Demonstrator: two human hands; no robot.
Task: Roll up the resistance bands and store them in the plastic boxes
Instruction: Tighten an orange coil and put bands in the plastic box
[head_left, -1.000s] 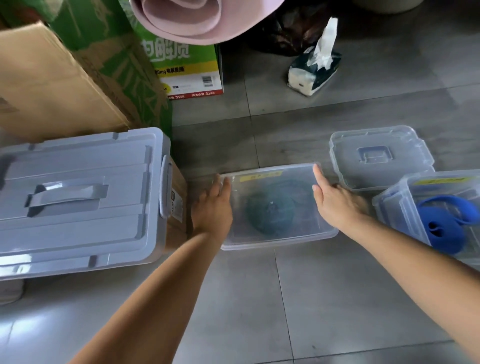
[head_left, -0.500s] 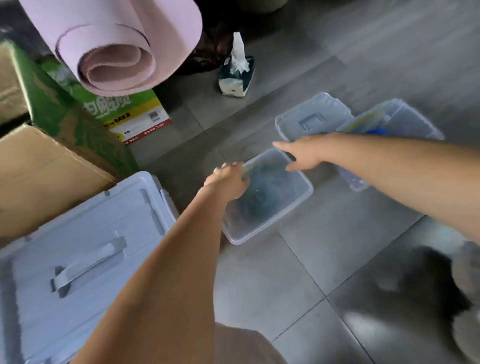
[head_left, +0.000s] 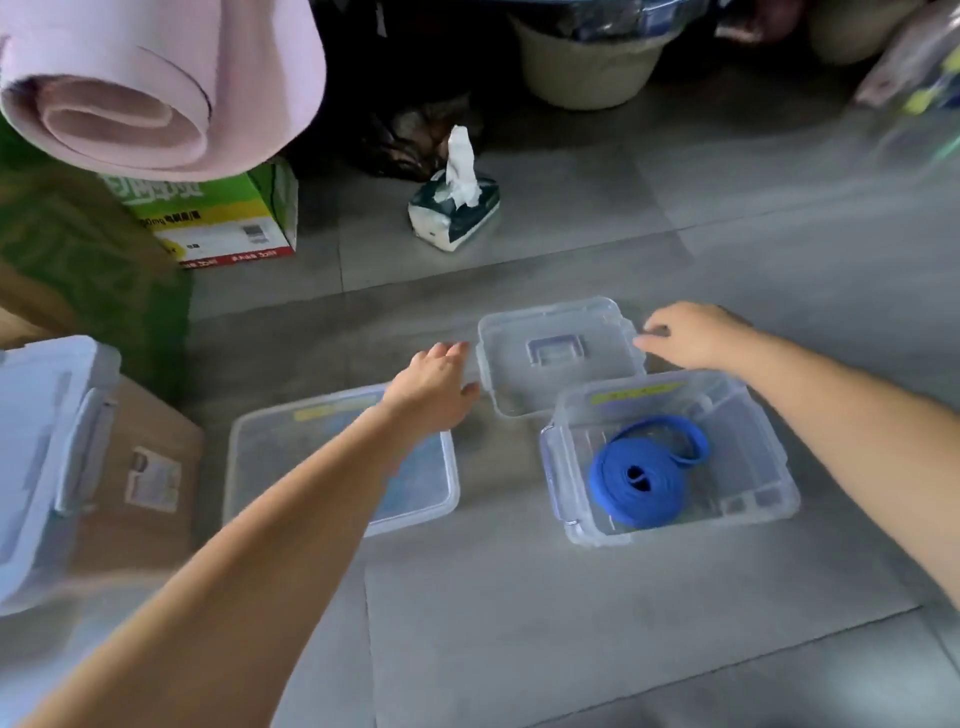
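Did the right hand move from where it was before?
Yes. The right hand moved off the left box, going right and farther off, to the right edge of the loose lid.

The rolled band (head_left: 641, 475) is bright blue, inside a clear, colourless plastic box (head_left: 769, 499) with a yellow label strip (head_left: 636, 393). The loose lid (head_left: 519, 343) is also clear, and its handle (head_left: 556, 349) has a bluish tint. The second box (head_left: 249, 467) is clear with a yellow label (head_left: 332, 411); its contents show only as a dim blue-green blur. The floor (head_left: 571, 623) is grey tile with paler grout lines. The rolled mat (head_left: 156, 78) is pale pink, the carton (head_left: 218, 218) is green with a yellow-and-white panel and a red stripe, and the tissue pack (head_left: 462, 218) is dark teal and white.
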